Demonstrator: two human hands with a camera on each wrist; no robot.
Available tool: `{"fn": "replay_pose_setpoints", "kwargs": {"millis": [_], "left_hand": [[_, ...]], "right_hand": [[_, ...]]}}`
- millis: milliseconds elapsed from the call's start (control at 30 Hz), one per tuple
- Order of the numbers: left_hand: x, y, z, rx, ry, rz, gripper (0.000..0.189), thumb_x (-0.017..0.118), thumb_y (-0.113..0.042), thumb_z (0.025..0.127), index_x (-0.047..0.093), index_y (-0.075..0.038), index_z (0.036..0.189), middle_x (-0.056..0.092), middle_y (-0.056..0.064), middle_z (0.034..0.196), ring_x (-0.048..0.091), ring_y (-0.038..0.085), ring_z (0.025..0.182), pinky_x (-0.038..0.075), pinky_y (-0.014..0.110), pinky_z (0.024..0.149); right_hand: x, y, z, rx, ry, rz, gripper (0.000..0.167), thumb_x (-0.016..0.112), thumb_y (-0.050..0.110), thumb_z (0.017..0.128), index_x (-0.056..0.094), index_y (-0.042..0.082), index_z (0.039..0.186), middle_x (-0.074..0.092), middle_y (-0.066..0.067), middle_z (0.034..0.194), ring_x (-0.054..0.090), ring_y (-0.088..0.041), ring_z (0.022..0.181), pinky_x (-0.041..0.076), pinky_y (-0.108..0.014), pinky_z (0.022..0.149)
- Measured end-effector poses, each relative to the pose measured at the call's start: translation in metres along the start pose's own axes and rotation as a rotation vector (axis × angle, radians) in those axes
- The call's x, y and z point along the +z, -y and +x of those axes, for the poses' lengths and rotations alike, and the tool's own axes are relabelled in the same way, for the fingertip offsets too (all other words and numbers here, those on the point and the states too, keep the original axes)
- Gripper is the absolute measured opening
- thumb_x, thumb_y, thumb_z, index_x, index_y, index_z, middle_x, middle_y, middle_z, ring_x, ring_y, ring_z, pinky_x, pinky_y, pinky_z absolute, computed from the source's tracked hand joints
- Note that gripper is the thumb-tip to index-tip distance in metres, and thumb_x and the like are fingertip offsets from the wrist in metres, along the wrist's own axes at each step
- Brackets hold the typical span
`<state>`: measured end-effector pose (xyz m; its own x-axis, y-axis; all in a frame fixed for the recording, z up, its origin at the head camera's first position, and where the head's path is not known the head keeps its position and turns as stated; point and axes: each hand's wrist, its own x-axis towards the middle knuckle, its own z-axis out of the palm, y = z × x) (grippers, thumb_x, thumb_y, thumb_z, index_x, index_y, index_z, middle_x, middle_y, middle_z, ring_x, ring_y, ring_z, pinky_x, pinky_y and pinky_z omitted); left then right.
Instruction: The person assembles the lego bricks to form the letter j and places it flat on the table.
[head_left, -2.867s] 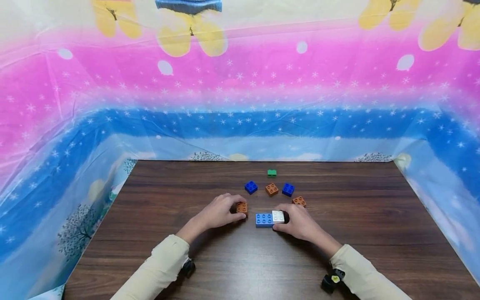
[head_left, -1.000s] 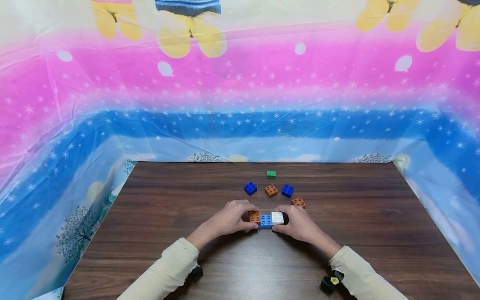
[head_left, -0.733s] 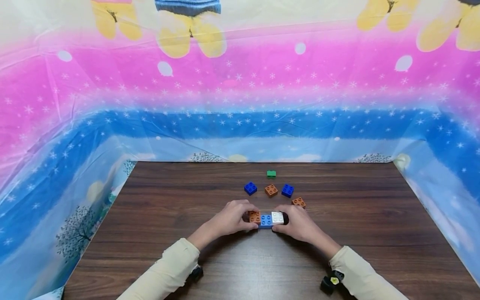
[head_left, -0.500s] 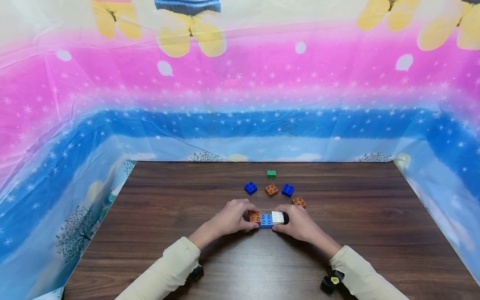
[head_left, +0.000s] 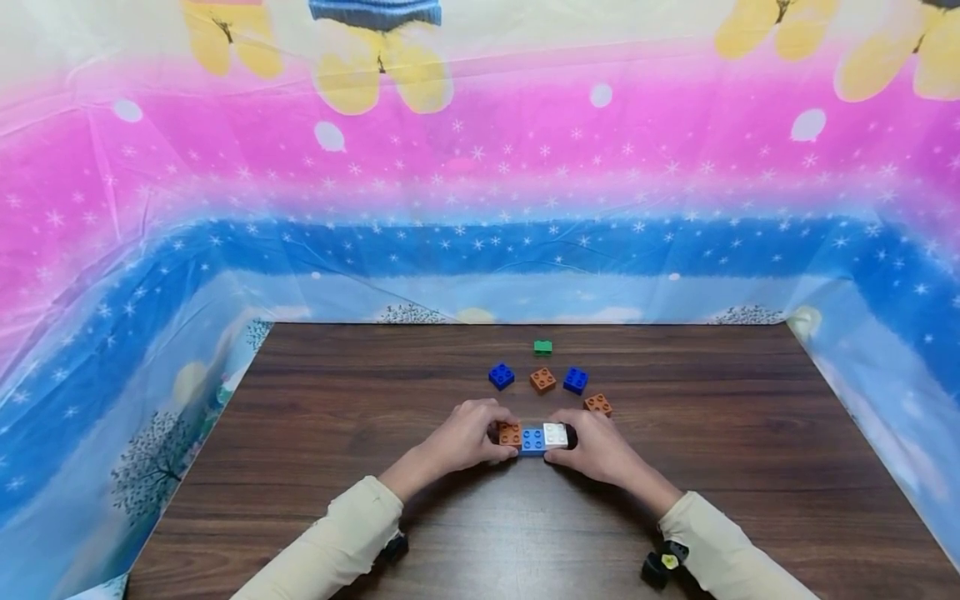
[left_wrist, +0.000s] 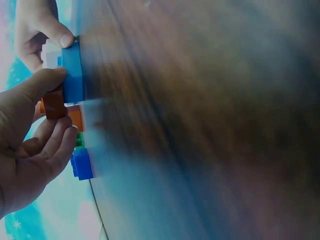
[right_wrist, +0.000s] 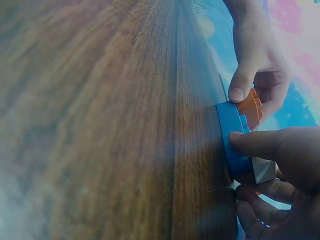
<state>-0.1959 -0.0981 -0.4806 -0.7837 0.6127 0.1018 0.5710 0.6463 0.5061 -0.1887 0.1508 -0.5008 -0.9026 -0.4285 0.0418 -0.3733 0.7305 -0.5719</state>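
A long light blue brick (head_left: 532, 442) lies on the wooden table with a white brick (head_left: 555, 434) on the studs of its right end. My left hand (head_left: 461, 437) pinches an orange brick (head_left: 510, 434) between thumb and fingers, over the blue brick's left end. In the right wrist view that orange brick (right_wrist: 250, 107) looks slightly tilted against the blue one. My right hand (head_left: 596, 446) grips the blue and white pair at its right end, the thumb on the blue brick's near side (right_wrist: 235, 145). Two blue studs in the middle stay uncovered.
Behind the hands lie loose bricks: a dark blue one (head_left: 502, 376), an orange one (head_left: 542, 380), another dark blue one (head_left: 576, 380) and a green one (head_left: 543, 347) farthest back. One more orange brick (head_left: 597, 405) lies just beyond my right fingers. A printed cloth (head_left: 480, 192) walls the table's back and sides.
My left hand has moved right with the orange brick, bringing it over the light blue brick's left end. Over the last second both hands have stayed almost still there.
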Motion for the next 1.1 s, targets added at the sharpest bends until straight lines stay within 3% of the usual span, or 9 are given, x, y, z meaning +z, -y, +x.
{"fn": "replay_pose_setpoints", "kwargs": {"millis": [367,567,800,1100], "left_hand": [[0.001,0.002,0.0,-0.017,0.021,-0.041,0.037,0.084,-0.028,0.087,0.074,-0.011,0.118,0.067,-0.003,0.099,0.058,0.006,0.082,0.048,0.022,0.068],[0.001,0.0,0.001,-0.028,0.073,-0.025,0.039,0.079,-0.03,0.091,0.069,-0.011,0.124,0.066,-0.001,0.107,0.057,0.009,0.087,0.046,0.026,0.073],[0.005,-0.006,0.004,-0.031,0.086,-0.061,0.051,0.08,-0.033,0.09,0.063,-0.012,0.134,0.066,0.002,0.124,0.06,0.011,0.101,0.048,0.026,0.083],[0.015,-0.011,0.013,-0.028,0.098,-0.056,0.048,0.08,-0.038,0.09,0.066,-0.013,0.128,0.067,0.002,0.122,0.058,0.009,0.099,0.047,0.025,0.082]], "right_hand": [[0.001,0.001,0.0,0.016,0.005,0.009,0.037,0.087,0.026,0.082,0.073,0.013,0.114,0.071,0.005,0.101,0.059,-0.008,0.084,0.047,-0.034,0.073],[0.001,0.001,0.0,0.023,0.005,0.022,0.037,0.087,0.025,0.082,0.073,0.013,0.114,0.07,0.005,0.1,0.059,-0.008,0.084,0.048,-0.034,0.073],[0.001,0.001,-0.001,0.011,-0.005,0.014,0.036,0.087,0.025,0.082,0.073,0.013,0.113,0.071,0.004,0.099,0.059,-0.008,0.083,0.048,-0.034,0.073],[0.0,0.001,-0.002,0.0,-0.002,0.016,0.038,0.087,0.024,0.082,0.073,0.013,0.116,0.072,0.002,0.105,0.062,-0.01,0.089,0.05,-0.036,0.076]]}}
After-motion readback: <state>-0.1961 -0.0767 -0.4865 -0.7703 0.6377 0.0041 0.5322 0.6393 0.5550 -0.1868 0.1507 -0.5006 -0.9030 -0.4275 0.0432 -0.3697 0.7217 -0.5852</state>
